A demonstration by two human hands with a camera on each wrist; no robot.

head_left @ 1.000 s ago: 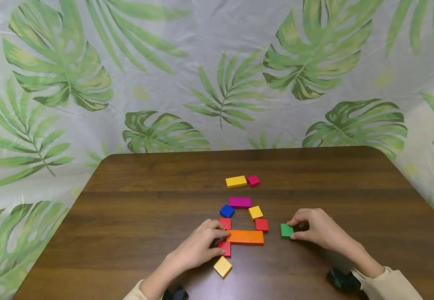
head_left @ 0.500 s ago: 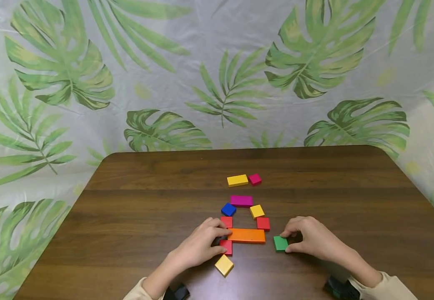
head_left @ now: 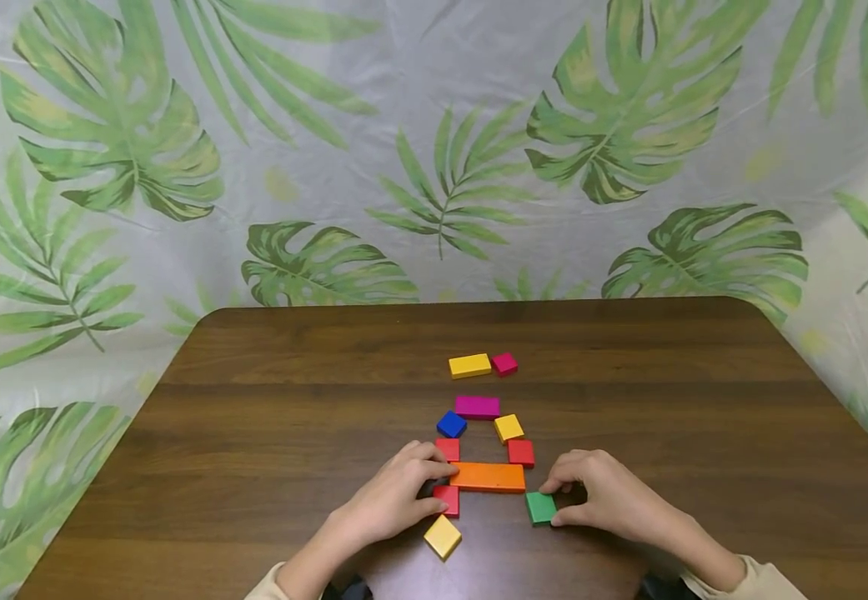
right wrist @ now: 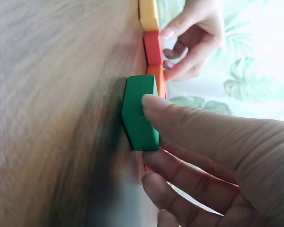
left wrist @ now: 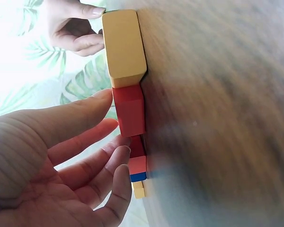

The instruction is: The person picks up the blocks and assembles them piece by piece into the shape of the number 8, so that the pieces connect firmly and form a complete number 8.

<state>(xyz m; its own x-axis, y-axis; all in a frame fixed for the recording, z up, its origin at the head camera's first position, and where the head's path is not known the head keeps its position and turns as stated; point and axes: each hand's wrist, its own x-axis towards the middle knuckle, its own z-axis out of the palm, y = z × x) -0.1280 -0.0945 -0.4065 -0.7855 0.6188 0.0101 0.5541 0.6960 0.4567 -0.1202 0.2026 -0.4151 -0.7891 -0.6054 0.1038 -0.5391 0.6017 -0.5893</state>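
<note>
My left hand [head_left: 388,492] rests at the left side of the block figure. Its thumb touches a red square block [head_left: 449,500], while the index fingertip lies at the left end of a long orange block [head_left: 488,477]. In the left wrist view the thumb tip meets the top edge of that red block [left wrist: 129,111], and the other fingers curve loosely beside it. My right hand [head_left: 604,493] pinches a green square block [head_left: 540,508] between thumb and fingers. The green block sits low over the table, just below the orange block's right end. A light yellow block [head_left: 443,537] lies turned cornerwise below the red one.
Above the orange block lie two red blocks [head_left: 521,453], a blue block [head_left: 452,424], a yellow block [head_left: 509,428] and a magenta block [head_left: 477,407]. Farther back are a long yellow block [head_left: 469,366] and a crimson block [head_left: 504,364]. The wooden table [head_left: 253,417] meets a leaf-patterned cloth behind.
My right hand has brought the green block left and nearer to me, from right of the figure to the orange block's lower right corner. The left hand has stayed put.
</note>
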